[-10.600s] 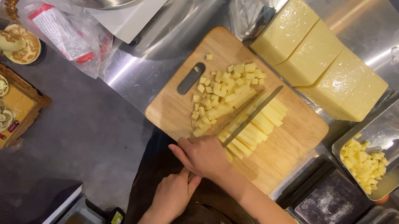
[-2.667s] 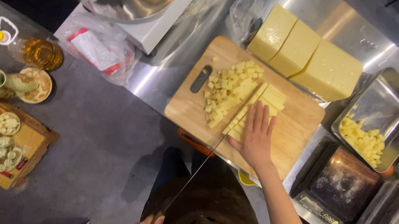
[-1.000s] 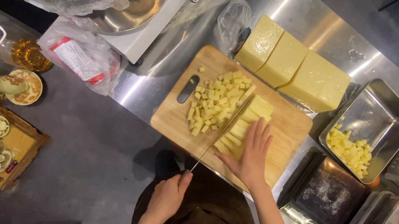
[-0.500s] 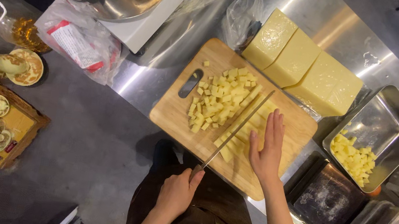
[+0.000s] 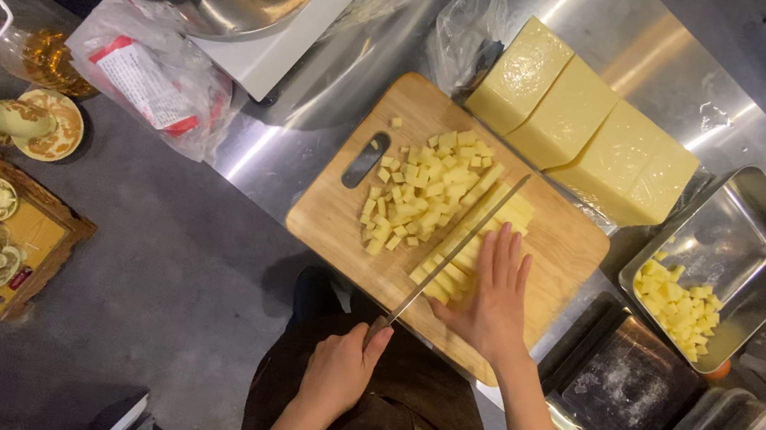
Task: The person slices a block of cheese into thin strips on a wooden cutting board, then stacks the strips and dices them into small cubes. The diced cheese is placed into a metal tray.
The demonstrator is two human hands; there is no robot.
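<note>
The left hand (image 5: 341,373) is closed around the handle of a knife (image 5: 451,256), just off the near edge of the board (image 5: 565,247). The blade runs diagonally across the board, lying along the left side of the cheese strips (image 5: 469,248). The right hand (image 5: 492,297) lies flat and open, fingers together, pressing on the strips at the board's near right part. Left of the blade, in the board's middle, sits a loose heap of cheese cubes (image 5: 422,191), reaching toward the board's handle slot. Right of the board stands a steel tray (image 5: 764,237) with more cubes in its near corner. Beyond the board's far edge, three large cheese blocks (image 5: 584,124) lie side by side on the steel counter (image 5: 294,131), touching one another.
</note>
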